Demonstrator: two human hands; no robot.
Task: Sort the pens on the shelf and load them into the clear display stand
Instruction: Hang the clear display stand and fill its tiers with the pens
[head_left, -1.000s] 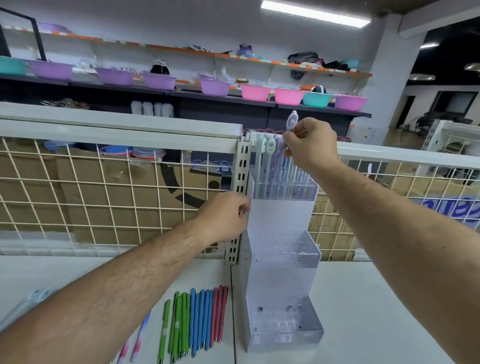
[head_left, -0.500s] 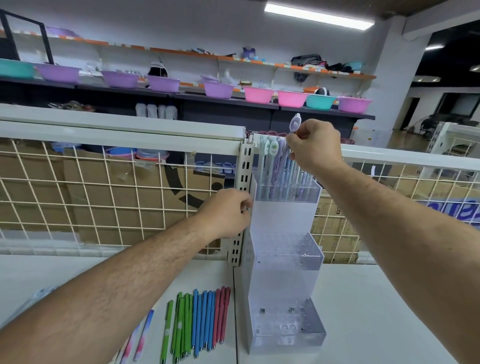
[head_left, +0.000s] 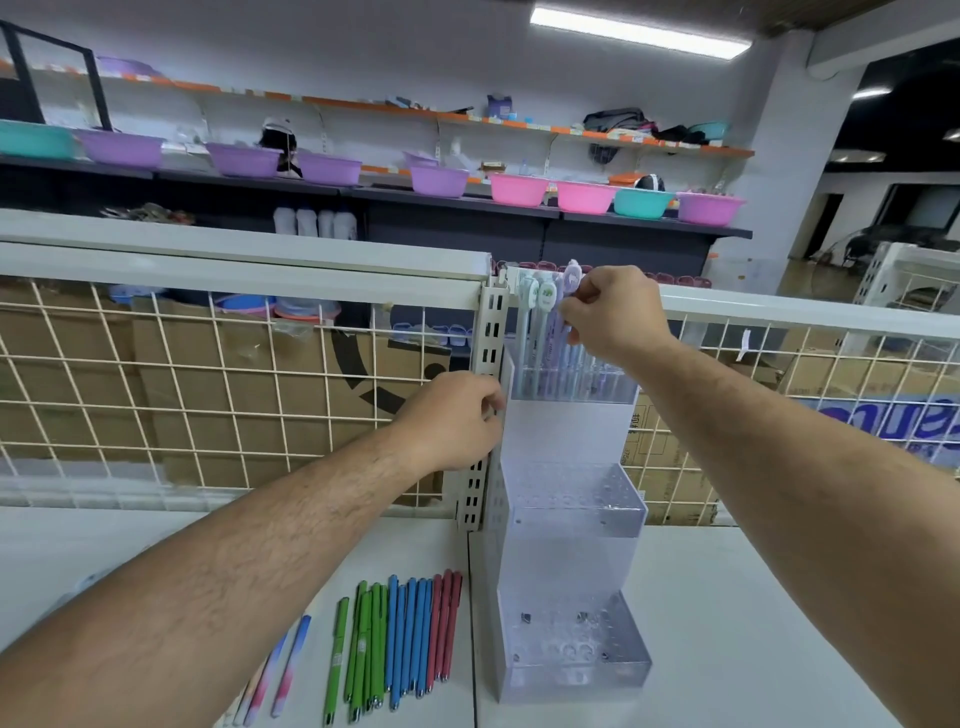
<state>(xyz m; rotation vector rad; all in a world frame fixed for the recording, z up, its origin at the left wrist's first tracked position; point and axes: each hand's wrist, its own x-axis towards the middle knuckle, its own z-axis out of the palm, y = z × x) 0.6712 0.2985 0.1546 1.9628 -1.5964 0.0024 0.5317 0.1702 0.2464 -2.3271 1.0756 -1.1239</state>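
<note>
Loose pens (head_left: 395, 639) lie on the shelf (head_left: 727, 623) left of the display stand (head_left: 566, 561).

We read this as shop, likely homeware-and-stationery store.
- Top of frame: long wall shelves (head_left: 623, 221) with orange price strips (head_left: 332, 101), rows of plastic basins (head_left: 519, 188) in purple, pink, teal.
- Middle: white wire-grid panel (head_left: 208, 395) on slotted upright (head_left: 491, 332), cardboard cartons (head_left: 171, 374) behind.
- Lower centre: colour-grouped pens (head_left: 410, 634) on white counter shelf (head_left: 727, 623), clear display stand (head_left: 571, 566) beside them.
- Small goods on topmost shelf too blurred for us to name.
</note>
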